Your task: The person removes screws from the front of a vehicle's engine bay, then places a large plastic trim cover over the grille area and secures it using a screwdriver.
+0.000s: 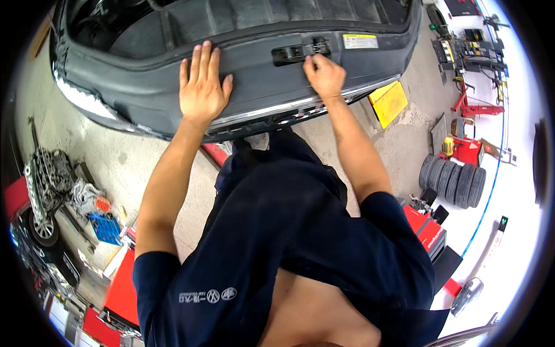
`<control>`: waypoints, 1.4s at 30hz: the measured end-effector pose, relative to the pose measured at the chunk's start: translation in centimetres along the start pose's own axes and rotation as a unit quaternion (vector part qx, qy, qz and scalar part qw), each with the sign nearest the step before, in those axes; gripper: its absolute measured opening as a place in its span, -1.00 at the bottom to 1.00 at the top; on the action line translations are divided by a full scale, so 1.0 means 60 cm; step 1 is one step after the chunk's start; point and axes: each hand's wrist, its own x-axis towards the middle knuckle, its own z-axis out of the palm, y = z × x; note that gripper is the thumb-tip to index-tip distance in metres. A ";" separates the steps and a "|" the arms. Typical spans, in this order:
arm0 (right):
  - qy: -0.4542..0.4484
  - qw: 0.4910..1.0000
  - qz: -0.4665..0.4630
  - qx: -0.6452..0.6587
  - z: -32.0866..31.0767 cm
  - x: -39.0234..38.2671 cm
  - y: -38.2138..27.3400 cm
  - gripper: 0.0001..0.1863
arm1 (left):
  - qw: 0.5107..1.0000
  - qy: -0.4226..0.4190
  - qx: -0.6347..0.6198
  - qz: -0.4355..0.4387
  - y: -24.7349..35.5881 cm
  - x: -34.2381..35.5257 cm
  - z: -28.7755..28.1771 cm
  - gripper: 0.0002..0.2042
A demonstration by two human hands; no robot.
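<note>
A dark grey trim panel [254,75] spans the front of a car's open engine bay, with a chrome strip along its near edge. My left hand [203,87] lies palm down on it, fingers stretched toward the bay. My right hand [324,75] is curled at a black latch recess [286,56] in the panel, fingertips at its near edge; whether they grip anything is hidden. A white and yellow label [359,41] sits right of the recess.
A yellow board [387,103] is on the floor right of the bumper. Stacked tires [454,179], tool equipment and red cases [422,228] line the right wall. Engine parts [46,185], a blue crate [104,227] and red cabinets [118,289] stand at left.
</note>
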 end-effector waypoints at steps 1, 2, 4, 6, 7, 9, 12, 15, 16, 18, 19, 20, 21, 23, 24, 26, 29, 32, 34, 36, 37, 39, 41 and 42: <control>0.009 1.000 0.015 0.021 0.008 0.008 0.004 -0.68 | 1.000 -0.001 0.015 0.000 0.000 0.001 0.004 -0.35; 0.015 0.998 0.037 0.041 0.010 0.003 0.012 -0.66 | 1.000 0.000 0.031 0.005 0.002 0.005 0.002 -0.36; -0.055 0.974 0.146 0.161 -0.021 0.020 0.024 -0.63 | 1.000 -0.001 0.021 0.010 0.004 0.004 -0.007 -0.35; 0.042 0.949 0.200 0.238 -0.072 0.036 0.068 -0.66 | 1.000 0.008 0.020 0.009 0.005 -0.006 -0.005 -0.34; 0.076 0.952 0.210 0.209 -0.102 0.056 0.101 -0.65 | 1.000 0.028 -0.001 -0.003 0.013 0.003 0.001 -0.34; 0.112 0.960 0.224 0.124 -0.127 0.070 0.168 -0.65 | 0.999 0.033 -0.043 0.005 0.049 0.015 0.001 -0.33; 0.133 0.973 0.180 0.061 -0.078 0.069 0.235 -0.65 | 0.993 -0.009 -0.090 0.077 0.145 0.047 0.010 -0.35; 0.100 0.970 0.222 0.012 -0.036 0.047 0.246 -0.69 | 0.994 -0.072 0.017 0.085 0.180 0.063 0.055 -0.39; 0.128 0.966 0.222 0.038 -0.033 0.042 0.258 -0.70 | 0.993 -0.070 0.028 0.086 0.182 0.071 0.058 -0.40; 0.106 0.965 0.234 0.060 -0.046 0.051 0.258 -0.69 | 0.993 -0.055 0.026 0.098 0.196 0.069 0.042 -0.43; 0.127 0.946 0.266 0.138 -0.051 0.043 0.263 -0.67 | 0.994 -0.042 -0.001 0.104 0.190 0.073 0.055 -0.42; 0.160 0.920 0.282 0.222 -0.073 0.035 0.272 -0.64 | 0.993 -0.018 -0.020 0.112 0.201 0.080 0.065 -0.41; 0.116 0.895 0.298 0.312 -0.118 0.023 0.265 -0.62 | 0.994 -0.001 -0.035 0.106 0.234 0.095 0.062 -0.40; 0.028 0.875 0.286 0.390 -0.188 -0.050 0.271 -0.60 | 0.988 0.030 -0.063 0.135 0.323 0.130 0.062 -0.38; -0.010 0.890 0.256 0.378 -0.214 -0.097 0.305 -0.61 | 0.984 0.037 -0.082 0.152 0.383 0.163 0.064 -0.38; -0.063 0.868 0.304 0.388 -0.260 -0.209 0.374 -0.62 | 0.976 0.043 -0.117 0.178 0.511 0.220 0.068 -0.39; -0.087 0.839 0.450 0.294 -0.278 -0.415 0.523 -0.58 | 0.971 0.038 -0.139 0.189 0.660 0.313 0.116 -0.41; -0.047 0.782 0.572 0.243 -0.304 -0.597 0.642 -0.60 | 0.984 0.005 -0.044 0.171 0.738 0.368 0.243 -0.33; -0.041 0.744 0.624 0.235 -0.362 -0.657 0.679 -0.59 | 0.982 -0.008 0.113 0.154 0.759 0.348 0.333 -0.26; -0.031 0.703 0.675 0.222 -0.403 -0.704 0.719 -0.58 | 0.979 -0.039 0.109 0.167 0.765 0.349 0.336 -0.20; -0.023 0.682 0.695 0.229 -0.407 -0.722 0.741 -0.57 | 0.977 -0.032 0.114 0.179 0.775 0.369 0.353 -0.20; -0.040 0.656 0.717 0.231 -0.419 -0.715 0.771 -0.55 | 0.978 -0.035 0.098 0.182 0.783 0.385 0.355 -0.18; -0.075 0.682 0.686 0.240 -0.424 -0.682 0.804 -0.55 | 0.984 -0.043 0.056 0.162 0.783 0.398 0.351 -0.14; -0.089 0.692 0.675 0.238 -0.427 -0.666 0.812 -0.55 | 0.986 -0.027 0.058 0.152 0.814 0.417 0.348 -0.11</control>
